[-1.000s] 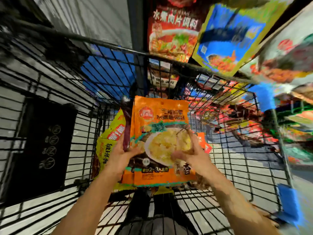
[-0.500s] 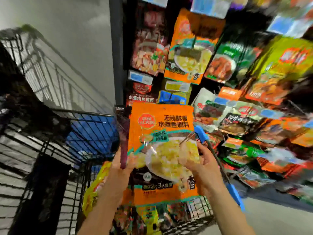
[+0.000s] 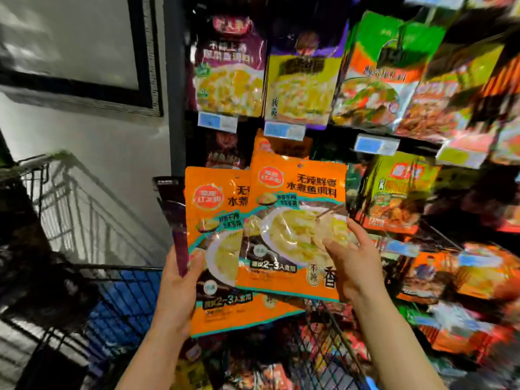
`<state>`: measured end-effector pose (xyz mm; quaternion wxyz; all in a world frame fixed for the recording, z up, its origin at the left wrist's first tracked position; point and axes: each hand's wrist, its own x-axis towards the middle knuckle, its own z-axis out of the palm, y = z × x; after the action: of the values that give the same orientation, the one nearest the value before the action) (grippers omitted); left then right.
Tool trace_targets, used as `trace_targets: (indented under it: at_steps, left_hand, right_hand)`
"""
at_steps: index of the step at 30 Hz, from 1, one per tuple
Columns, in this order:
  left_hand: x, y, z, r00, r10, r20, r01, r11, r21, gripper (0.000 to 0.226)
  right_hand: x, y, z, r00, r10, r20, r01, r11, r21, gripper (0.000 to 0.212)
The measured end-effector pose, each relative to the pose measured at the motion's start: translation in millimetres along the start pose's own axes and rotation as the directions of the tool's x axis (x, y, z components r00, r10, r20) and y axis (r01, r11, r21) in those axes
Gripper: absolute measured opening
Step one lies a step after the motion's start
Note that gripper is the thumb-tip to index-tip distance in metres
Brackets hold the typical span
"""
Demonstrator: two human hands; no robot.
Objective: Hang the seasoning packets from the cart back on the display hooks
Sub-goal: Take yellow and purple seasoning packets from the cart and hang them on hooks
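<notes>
Facing packed display hooks (image 3: 309,80), each hand, left hand (image 3: 180,280) and right hand (image 3: 351,263), grips an orange packet (image 3: 298,192).

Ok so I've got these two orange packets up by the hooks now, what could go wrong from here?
1. The right hand pinches the front orange packet by one side only; it could slip free.
2. The left hand grips the second orange packet along with a dark packet behind it, which could drop into the cart.

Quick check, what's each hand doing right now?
Left hand: grips the rear orange packet plus a dark packet behind it.
Right hand: pinches the front orange packet.
</notes>
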<state>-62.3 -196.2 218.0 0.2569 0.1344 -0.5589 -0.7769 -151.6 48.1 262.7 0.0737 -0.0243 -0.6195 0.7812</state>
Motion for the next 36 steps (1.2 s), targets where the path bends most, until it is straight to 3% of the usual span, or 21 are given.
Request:
trace_targets:
  at_steps: [11, 17, 20, 30, 36]
  left_hand:
    - [20, -47, 66, 0.984, 0.054, -0.17, -0.053, 0.999, 0.015, 0.027]
    - [36, -81, 104, 0.96, 0.087, -0.266, -0.091, 0.996, -0.004, 0.04]
    - [39, -88, 116, 0.942, 0.107, -0.317, -0.118, 0.993, -0.015, 0.034]
    - [36, -87, 129, 0.911, 0.193, -0.366, -0.205, 0.979, 0.004, 0.034]
    - [36, -77, 130, 0.905, 0.182, -0.384, -0.214, 0.976, -0.042, 0.031]
  right_hand:
    - [120, -1, 1, 0.985, 0.044, 0.164, -0.035, 0.998, -0.059, 0.057]
    - [171, 3, 7, 0.961, -0.056, 0.269, 0.077, 0.995, -0.066, 0.05]
    - [188, 3, 8, 0.958, -0.083, 0.275, 0.099, 0.994, -0.045, 0.051]
    - [191, 2, -3, 0.922, -0.062, 0.381, 0.046, 0.998, 0.05, 0.05]
    - [191, -12, 13, 0.927, -0.027, 0.373, 0.001, 0.997, 0.071, 0.051]
